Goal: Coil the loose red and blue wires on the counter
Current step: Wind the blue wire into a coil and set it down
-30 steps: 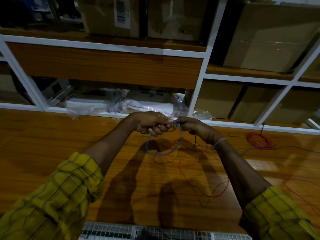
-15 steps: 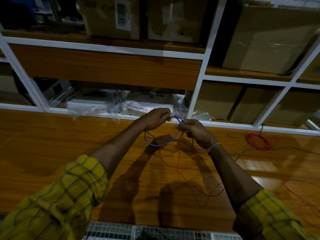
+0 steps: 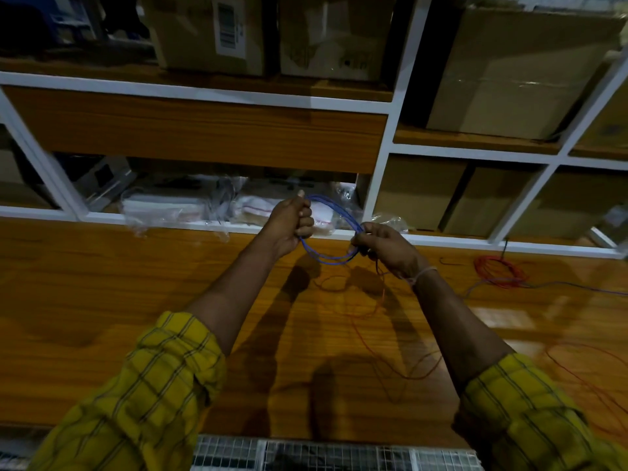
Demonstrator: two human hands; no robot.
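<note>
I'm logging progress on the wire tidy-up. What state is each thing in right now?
Left hand: closed on the blue loops.
Right hand: closed on the other side of the loops.
Blue wire: wound into several loops, held above the counter.
Loose red wire: uncoiled, sprawled on the counter.
Red coil: already bundled, lying on the counter at right.
Cardboard boxes: closed, on the shelves.

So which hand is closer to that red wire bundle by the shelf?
Right. The right hand is beside the red coil; the left hand is farther away, across the blue loops.
</note>
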